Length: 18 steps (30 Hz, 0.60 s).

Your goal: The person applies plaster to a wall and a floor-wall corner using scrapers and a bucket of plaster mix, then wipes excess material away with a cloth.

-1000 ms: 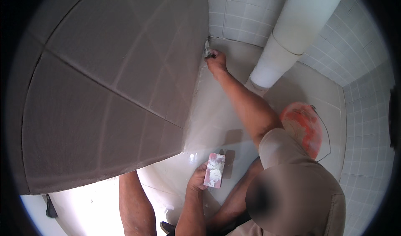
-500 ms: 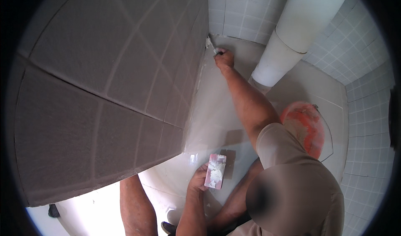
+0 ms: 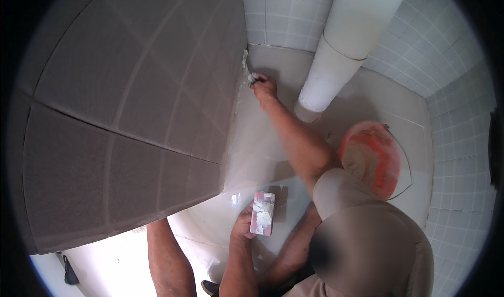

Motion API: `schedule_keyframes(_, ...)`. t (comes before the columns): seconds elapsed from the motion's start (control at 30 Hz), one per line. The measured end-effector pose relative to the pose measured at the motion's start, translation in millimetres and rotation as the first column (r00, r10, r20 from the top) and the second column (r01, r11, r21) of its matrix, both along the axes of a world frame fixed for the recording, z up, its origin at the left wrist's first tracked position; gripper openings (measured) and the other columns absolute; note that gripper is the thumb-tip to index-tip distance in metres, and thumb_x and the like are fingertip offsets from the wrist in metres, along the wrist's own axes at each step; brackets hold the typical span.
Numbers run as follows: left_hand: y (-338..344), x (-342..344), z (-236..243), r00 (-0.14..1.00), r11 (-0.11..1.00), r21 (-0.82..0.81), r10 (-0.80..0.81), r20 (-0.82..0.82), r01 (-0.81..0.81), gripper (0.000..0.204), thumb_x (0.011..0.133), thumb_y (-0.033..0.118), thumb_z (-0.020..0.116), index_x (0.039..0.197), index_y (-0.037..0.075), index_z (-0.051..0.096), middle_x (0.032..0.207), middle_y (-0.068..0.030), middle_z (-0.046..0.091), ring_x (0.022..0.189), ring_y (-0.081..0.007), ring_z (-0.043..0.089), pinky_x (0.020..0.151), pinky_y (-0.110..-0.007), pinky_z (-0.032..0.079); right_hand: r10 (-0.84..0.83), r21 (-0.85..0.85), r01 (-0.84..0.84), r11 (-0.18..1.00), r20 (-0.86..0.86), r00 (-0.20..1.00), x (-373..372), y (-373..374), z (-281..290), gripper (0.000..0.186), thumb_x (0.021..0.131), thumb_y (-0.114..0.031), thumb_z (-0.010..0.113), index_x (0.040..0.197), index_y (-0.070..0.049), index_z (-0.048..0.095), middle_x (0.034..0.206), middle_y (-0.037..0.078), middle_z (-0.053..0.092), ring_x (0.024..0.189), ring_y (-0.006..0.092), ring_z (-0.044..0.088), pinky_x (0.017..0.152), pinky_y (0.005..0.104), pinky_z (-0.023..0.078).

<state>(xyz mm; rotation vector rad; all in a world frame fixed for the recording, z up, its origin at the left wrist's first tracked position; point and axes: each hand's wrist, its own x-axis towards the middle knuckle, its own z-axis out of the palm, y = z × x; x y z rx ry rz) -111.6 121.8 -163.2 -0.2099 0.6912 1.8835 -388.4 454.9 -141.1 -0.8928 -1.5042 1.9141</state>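
Note:
My right hand [image 3: 264, 88] is stretched far forward, closed around a small putty knife [image 3: 253, 79] with a dark handle; fingers and paste hide much of it. Its tip is at the joint where the dark tiled wall [image 3: 173, 87] meets the floor. White paste [image 3: 245, 60] lies in a strip along that joint, near the far corner. Close to me, my left hand [image 3: 242, 224] grips a pink rectangular board [image 3: 262, 213] from its left side. Thick white paste is smeared over the board's upper face.
A thick white pipe [image 3: 336, 50] rises from the floor [image 3: 268, 144] right of my right hand. Beside my right upper arm stands an orange-red bucket [image 3: 386, 165] with a wire handle and a sandy residue inside. Light tiled walls [image 3: 457, 139] close the far and right sides.
My right hand has come nearer along the wall joint, and a longer strip of paste shows beyond it. My left hand still holds the board. The whole view has shifted slightly.

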Motion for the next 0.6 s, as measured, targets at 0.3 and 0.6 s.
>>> schedule_keyframes(0.3, -3.8, -0.7, -4.6, 0.999, 0.998, 0.056, -0.003, 0.041, 0.001, 0.05, 0.082, 0.01, 0.074, 0.128, -0.003, 0.06, 0.111, -0.0108, 0.072, 0.093, -0.0201, 0.071, 0.081, -0.033, 0.059, -0.148, 0.234, 0.138, 0.962, 0.025, 0.989, -17.8, 42.5, 8.6, 0.031, 0.075, 0.0, 0.071, 0.106, -0.002, 0.075, 0.087, 0.007, 0.073, 0.077, 0.0165, 0.068, 0.073, 0.0303, 0.053)
schedule_keyframes(0.6, -0.9, -2.3, 1.0, 0.998, 0.993, 0.108, -0.056, 0.041, 0.052, 0.051, 0.084, 0.012, 0.074, 0.13, -0.002, 0.059, 0.113, -0.0108, 0.071, 0.094, -0.02, 0.071, 0.082, -0.032, 0.058, 0.112, 0.069, -0.122, 0.99, 0.135, 0.984, 5.9, 57.0, 36.6, 0.037, 0.077, 0.011, 0.067, 0.111, -0.001, 0.074, 0.103, 0.009, 0.073, 0.093, 0.0189, 0.067, 0.08, 0.0303, 0.055)
